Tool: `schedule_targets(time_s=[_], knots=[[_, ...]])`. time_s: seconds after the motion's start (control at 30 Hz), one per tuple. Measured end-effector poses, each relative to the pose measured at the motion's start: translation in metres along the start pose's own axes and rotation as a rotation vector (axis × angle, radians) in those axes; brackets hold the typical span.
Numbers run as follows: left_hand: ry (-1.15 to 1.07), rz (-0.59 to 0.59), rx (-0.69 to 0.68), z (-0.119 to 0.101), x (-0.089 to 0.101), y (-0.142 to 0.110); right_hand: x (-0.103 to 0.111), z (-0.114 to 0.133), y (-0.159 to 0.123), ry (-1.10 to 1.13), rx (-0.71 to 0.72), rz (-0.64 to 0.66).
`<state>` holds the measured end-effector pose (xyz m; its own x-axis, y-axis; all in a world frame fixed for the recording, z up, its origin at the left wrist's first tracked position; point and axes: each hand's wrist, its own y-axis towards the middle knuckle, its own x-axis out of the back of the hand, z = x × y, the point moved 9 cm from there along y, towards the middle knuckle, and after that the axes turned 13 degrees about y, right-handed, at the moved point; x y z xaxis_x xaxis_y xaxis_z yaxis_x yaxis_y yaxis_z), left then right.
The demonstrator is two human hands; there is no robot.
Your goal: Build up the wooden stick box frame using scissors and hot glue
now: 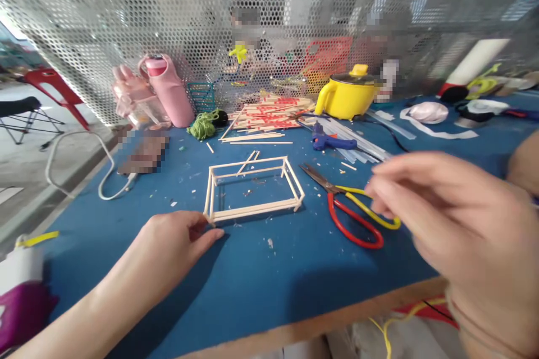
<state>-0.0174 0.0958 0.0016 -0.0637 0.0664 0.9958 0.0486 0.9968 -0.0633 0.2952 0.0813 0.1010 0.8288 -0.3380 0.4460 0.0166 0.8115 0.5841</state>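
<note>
Head view: stick frame (255, 212) pinched at near-left corner by left hand (170, 238); right hand (467, 219), fingertips bunched together, held near scissors (330, 187).

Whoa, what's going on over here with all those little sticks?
Someone's left hand has its fingertips at the near left corner of a small box-shaped stick frame on a blue tabletop. Their right hand is raised near the open scissors, too blurry to tell if it holds anything. Farther back lie a blue glue gun and a pile of sticks.
</note>
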Motion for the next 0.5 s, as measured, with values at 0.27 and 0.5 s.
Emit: schedule_targets(time_s=[0.27, 0.5], knots=[[-0.043, 0.004, -0.017, 0.003, -0.005, 0.003, -0.082, -0.066, 0.003, -0.557, -0.122, 0.874], [-0.093, -0.084, -0.055, 0.003, -0.009, 0.001, -0.037, -0.09, -0.028, -0.575, 0.06, 0.645]])
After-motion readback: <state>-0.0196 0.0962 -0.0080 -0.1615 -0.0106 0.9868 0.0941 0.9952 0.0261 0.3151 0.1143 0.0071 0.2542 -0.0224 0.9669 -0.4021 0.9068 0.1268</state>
